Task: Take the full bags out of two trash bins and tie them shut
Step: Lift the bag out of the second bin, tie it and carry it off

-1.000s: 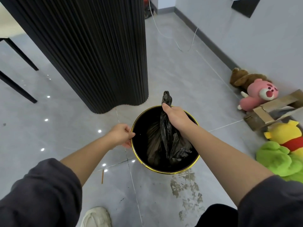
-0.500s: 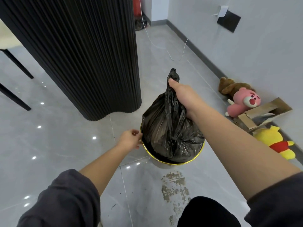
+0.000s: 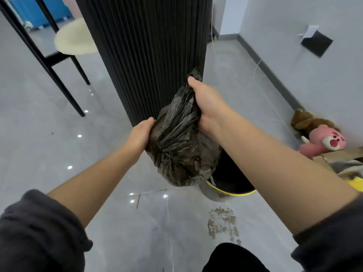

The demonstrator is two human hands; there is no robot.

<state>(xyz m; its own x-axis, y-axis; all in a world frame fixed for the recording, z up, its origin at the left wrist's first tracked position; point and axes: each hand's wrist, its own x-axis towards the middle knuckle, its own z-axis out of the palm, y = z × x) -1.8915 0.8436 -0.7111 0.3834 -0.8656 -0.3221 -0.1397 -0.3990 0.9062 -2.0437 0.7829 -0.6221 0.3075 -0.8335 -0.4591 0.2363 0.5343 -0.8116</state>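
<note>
The right hand is closed in a fist around the gathered neck of a black trash bag, with a short tuft of plastic poking out above the thumb. The left hand holds the bag's upper left side, thumb across the front and fingers hidden behind it. The bag hangs in the air, clear of the yellow-rimmed bin, over the rim's left edge. It looks thin, soft and crinkly, lumpy but probably light. The twisted neck is the safest place to hold it, since the thin sides could tear. The bin stands on a grey floor beside a ribbed black column; plush toys lie along the right wall. No writing is legible.
</note>
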